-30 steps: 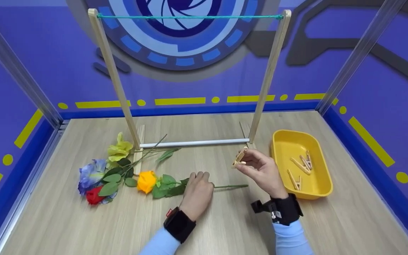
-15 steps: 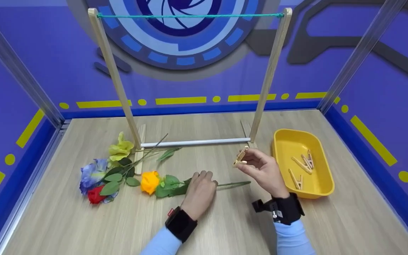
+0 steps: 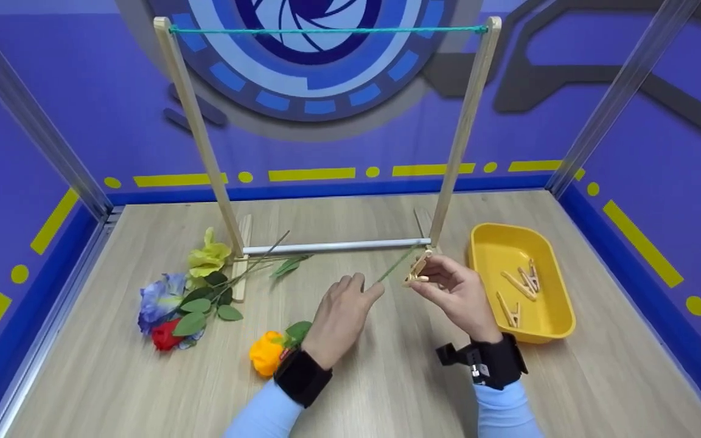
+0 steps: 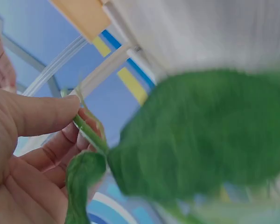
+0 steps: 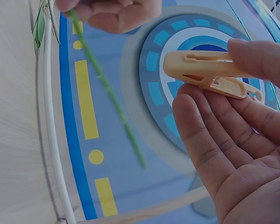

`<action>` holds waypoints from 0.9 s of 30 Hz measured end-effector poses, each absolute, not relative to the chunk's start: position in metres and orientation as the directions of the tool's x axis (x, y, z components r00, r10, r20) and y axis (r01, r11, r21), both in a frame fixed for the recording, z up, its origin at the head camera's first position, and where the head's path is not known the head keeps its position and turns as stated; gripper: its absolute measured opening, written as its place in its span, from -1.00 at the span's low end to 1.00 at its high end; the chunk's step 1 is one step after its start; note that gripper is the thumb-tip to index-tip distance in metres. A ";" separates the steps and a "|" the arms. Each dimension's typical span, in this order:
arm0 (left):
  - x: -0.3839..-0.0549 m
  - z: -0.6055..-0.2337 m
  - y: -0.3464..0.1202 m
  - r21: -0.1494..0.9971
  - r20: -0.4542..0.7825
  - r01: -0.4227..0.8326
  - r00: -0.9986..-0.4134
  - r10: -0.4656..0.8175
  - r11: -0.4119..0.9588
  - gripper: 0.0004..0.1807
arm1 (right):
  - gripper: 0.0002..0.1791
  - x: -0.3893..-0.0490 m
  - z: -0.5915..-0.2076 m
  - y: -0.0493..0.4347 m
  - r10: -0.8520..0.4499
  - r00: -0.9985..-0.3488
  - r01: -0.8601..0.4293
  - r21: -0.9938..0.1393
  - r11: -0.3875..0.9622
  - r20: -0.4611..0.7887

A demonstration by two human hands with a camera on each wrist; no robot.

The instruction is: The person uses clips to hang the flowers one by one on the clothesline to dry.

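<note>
My left hand (image 3: pixel 343 316) pinches the green stem (image 4: pixel 89 134) of an orange artificial rose (image 3: pixel 266 354) between thumb and fingers. The bloom lies toward me beside the left wrist, and the stem's bare end points up and to the right. A large leaf (image 4: pixel 200 135) fills much of the left wrist view. In my right hand (image 3: pixel 457 298) a pale orange clothespin (image 5: pixel 200 70) is held between thumb and fingertips. It is close to the stem's end in the head view; whether they touch I cannot tell.
A wooden frame (image 3: pixel 204 146) with a green cord (image 3: pixel 326 30) across its top stands behind the hands. Red (image 3: pixel 166 336), blue (image 3: pixel 160 298) and yellow flowers (image 3: pixel 207 255) lie at left. At right, a yellow tray (image 3: pixel 563 304) holds several clothespins (image 3: pixel 518 286).
The left hand has lifted the rose's stem from the table and swung its end up and away. The bloom has moved toward me. The right hand still holds the clothespin, nearly in place.
</note>
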State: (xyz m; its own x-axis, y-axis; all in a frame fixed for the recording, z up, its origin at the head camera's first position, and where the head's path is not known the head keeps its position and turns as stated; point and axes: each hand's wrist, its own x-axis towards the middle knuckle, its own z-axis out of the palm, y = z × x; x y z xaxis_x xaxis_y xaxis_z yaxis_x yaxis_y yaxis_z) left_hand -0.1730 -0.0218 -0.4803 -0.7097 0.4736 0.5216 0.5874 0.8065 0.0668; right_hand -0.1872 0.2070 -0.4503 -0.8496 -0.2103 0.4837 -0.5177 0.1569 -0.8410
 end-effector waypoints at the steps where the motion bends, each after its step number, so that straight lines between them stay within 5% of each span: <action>1: -0.174 -0.476 -0.023 0.062 0.524 0.594 -0.703 0.480 0.802 -0.82 | -0.67 -0.187 -0.450 0.207 -0.209 -0.850 -0.517 -0.842 0.155 0.484; 8: -0.176 -0.449 -0.036 0.116 0.526 0.623 -0.699 0.484 0.774 -0.85 | -0.67 -0.187 -0.450 0.209 -0.204 -0.848 -0.519 -0.844 0.135 0.489; 18: -0.178 -0.426 -0.064 0.300 0.569 0.637 -0.717 0.403 0.710 -0.56 | -0.69 -0.187 -0.449 0.209 -0.205 -0.840 -0.531 -0.839 0.124 0.502; 27: -0.179 -0.454 -0.069 0.200 0.657 0.529 -0.697 0.288 0.824 -0.82 | -0.68 -0.186 -0.448 0.209 -0.201 -0.855 -0.506 -0.854 0.123 0.478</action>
State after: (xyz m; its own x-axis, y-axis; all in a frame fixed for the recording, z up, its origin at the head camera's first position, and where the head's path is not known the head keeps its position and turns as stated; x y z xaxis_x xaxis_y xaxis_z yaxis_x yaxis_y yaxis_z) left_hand -0.1794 -0.0689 -0.4542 -0.6969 0.2881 0.6568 0.5294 0.8245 0.2000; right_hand -0.1857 0.2088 -0.4481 -0.8550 -0.2010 0.4781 -0.5062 0.1229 -0.8536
